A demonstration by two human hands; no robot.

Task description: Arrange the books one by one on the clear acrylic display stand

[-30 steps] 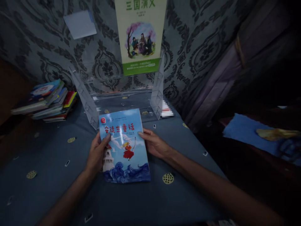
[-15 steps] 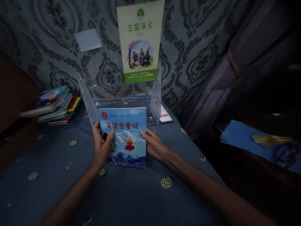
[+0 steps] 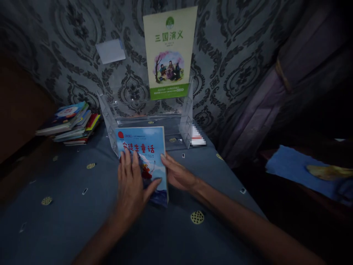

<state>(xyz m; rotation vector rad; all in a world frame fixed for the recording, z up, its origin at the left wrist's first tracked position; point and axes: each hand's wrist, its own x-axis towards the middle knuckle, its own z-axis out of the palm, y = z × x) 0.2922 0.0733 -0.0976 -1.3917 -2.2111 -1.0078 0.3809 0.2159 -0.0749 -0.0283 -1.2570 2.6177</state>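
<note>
R grip (image 3: pixel 178 173) pinches the blue bk (image 3: pixel 154 162) at its R edge: thumb on front cover, other fingers behind & mostly hidden. L grip (image 3: pixel 131 186) is spread, laid over the lower L part of the same cover: 4 fingers pointing up, tips at the red title, thumb out twd R grip, back of hand up. Pressing or just resting, can't tell. Bk sits btwn the 2 grips, cover twd the wearer, top edge farther off; can't tell if its bottom edge meets the surface (image 3: pixel 74 221).

L forearm (image 3: pixel 103 232) comes up from below L grip, slanting R; R forearm (image 3: pixel 242 217) slants in from lower R.

Just beyond both grips: clear stand (image 3: pixel 108 121), side panels L & R. Holds 1 green bk (image 3: pixel 171 55) upright at its back, 3 figures on cover. Beside stand's R panel, fwd of R grip: white item (image 3: pixel 197 137) w/ red mark, pixelated. Well L of L grip & beyond: bk pile (image 3: pixel 68 123), uneven, on surface. Farther fwd: wall (image 3: pixel 234 25) w/ white rectangle (image 3: pixel 110 51). Far R of R grip: curtain (image 3: pixel 259 106), blue cloth (image 3: pixel 291 165) w/ yellowish item (image 3: pixel 328 172) on it.
</note>
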